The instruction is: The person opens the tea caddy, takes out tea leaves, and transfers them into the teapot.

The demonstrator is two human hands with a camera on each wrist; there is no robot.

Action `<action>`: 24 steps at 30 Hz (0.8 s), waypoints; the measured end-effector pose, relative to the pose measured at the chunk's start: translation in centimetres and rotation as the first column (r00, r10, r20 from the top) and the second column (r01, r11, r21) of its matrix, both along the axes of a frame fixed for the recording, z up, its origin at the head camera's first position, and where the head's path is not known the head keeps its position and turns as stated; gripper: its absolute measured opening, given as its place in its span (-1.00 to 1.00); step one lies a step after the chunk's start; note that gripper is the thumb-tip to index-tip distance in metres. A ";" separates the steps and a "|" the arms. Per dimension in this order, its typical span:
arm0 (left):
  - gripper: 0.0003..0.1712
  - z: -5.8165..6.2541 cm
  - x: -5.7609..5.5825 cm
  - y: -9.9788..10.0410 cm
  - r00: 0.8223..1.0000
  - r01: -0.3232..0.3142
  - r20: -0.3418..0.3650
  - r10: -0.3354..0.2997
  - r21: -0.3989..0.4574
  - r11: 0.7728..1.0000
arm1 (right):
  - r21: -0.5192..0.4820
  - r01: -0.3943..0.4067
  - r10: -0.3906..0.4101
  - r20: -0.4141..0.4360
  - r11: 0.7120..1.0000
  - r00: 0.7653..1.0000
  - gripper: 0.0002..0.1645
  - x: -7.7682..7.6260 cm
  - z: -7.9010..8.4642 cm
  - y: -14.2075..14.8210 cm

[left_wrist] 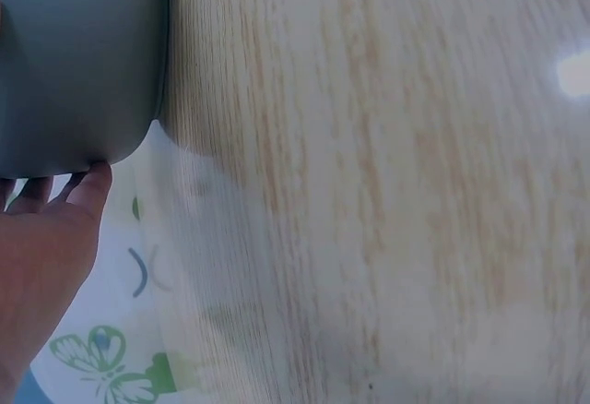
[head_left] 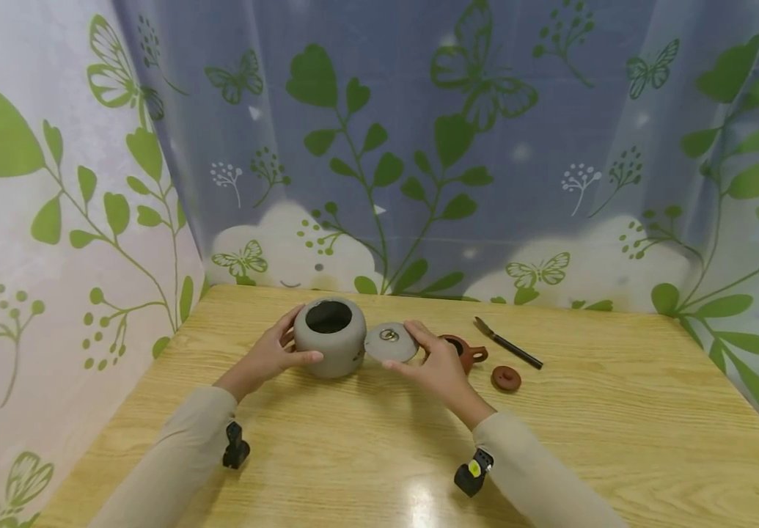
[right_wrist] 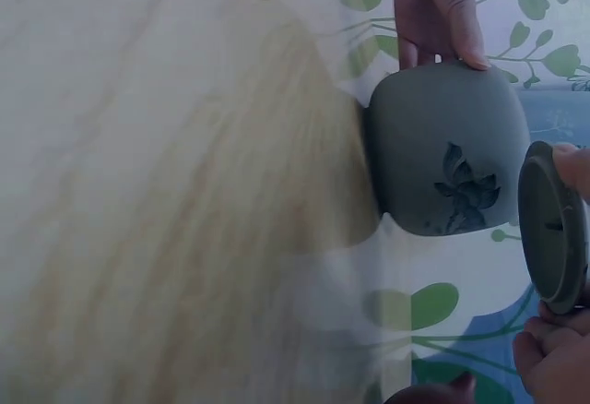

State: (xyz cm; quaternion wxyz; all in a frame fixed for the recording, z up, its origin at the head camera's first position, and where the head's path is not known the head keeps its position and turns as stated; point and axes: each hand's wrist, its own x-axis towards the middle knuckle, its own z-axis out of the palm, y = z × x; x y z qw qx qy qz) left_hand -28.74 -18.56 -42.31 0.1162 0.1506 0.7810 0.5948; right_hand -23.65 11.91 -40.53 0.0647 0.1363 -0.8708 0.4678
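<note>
A round grey jar [head_left: 336,348] stands on the table with its dark mouth uncovered. My left hand [head_left: 270,357] grips its left side, thumb at the front and fingers around the back. A dark flower design [right_wrist: 467,190] decorates the jar's wall in the right wrist view. Just right of the jar, my right hand [head_left: 437,367] holds the grey jar lid [head_left: 390,343] by its edge, between thumb and fingers. On top of this lid is a small metal ring [head_left: 389,335]. The right wrist view shows the lid's hollow underside, raised off the table.
Behind my right hand sits a reddish-brown teapot [head_left: 463,352], partly hidden, its mouth uncovered. Its small round lid [head_left: 506,378] lies to the right. Farther back is a dark-handled brush-like tool [head_left: 510,343]. A leaf-and-butterfly curtain [head_left: 405,242] borders the wooden table [head_left: 353,455].
</note>
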 end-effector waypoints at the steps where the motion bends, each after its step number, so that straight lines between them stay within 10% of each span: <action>1: 0.19 0.0 0.0 0.0 1.000 0.000 -0.001 0.000 -0.001 1.000 | 0.008 -0.004 0.004 0.008 1.000 1.000 -0.01 0.2 -0.3 0.3; 24: 0.21 0.1 0.0 0.0 1.000 -0.007 0.004 0.007 -0.012 1.000 | 0.159 -0.394 0.368 0.172 0.905 0.914 0.02 -1.1 -3.9 2.7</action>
